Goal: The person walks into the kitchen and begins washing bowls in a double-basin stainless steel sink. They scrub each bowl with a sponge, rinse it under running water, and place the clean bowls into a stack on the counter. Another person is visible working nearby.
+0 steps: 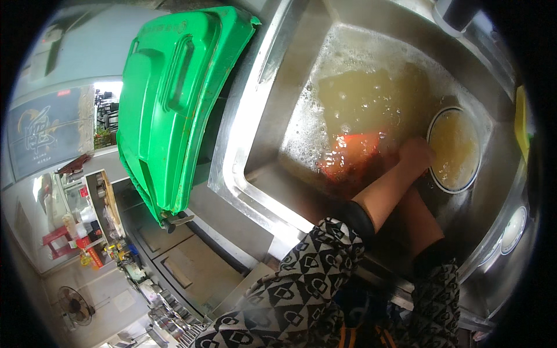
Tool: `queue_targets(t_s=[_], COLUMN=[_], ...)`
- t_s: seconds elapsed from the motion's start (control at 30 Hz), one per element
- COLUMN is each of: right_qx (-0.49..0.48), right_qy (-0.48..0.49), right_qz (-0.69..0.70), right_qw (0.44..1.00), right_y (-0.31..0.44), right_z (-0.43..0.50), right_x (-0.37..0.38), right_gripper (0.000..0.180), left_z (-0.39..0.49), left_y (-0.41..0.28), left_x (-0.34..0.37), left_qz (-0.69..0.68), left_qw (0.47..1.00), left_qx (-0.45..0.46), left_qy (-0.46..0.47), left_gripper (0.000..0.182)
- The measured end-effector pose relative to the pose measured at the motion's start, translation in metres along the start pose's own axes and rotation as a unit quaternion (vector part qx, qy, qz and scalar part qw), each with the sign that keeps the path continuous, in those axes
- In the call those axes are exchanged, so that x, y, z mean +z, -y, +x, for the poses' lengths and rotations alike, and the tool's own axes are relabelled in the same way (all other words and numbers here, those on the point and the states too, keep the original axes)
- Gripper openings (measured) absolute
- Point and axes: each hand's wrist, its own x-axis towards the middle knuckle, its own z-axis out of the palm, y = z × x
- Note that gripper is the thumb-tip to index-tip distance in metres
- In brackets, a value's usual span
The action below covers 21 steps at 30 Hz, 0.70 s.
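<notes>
A stainless steel sink (278, 104) holds murky, yellowish water (361, 98) with foam along its edges. My left hand (415, 155) is at the left rim of a round bowl (454, 150) with a thin dark line around its edge. Cloudy water fills this bowl. Whether my left fingers grip the rim is not plain. My right forearm (420, 215) reaches in beneath the left one, and the right hand is largely hidden behind my left wrist and in the water. A red-orange object (357, 150), partly submerged, lies left of my hands; its kind is unclear.
A large green wheeled bin with its lid (165, 100) down stands left of the sink. White dishware (513, 230) sits in the steel area at the right. A yellow object (521, 124) is at the right edge. A fan (75, 305) and kitchen goods appear lower left.
</notes>
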Motion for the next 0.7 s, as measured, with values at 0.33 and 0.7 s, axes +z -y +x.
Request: queue_targets(t_s=[0.33,0.7], right_qx=[-0.052,-0.043], right_qy=[0.04,0.42], right_qz=[0.011,0.257], right_qw=[0.998,0.869], right_y=[0.001,0.061], right_z=[0.008,-0.017], right_x=[0.035,-0.11], right_gripper=[0.041,0.04], left_z=[0.002,-0.018], left_y=[-0.003,0.018], left_x=[0.005,-0.024], left_qz=[0.278,-0.073], left_qw=[0.935,0.969], left_qx=[0.196,0.166], left_qy=[-0.099,-0.167], left_gripper=[0.018,0.031])
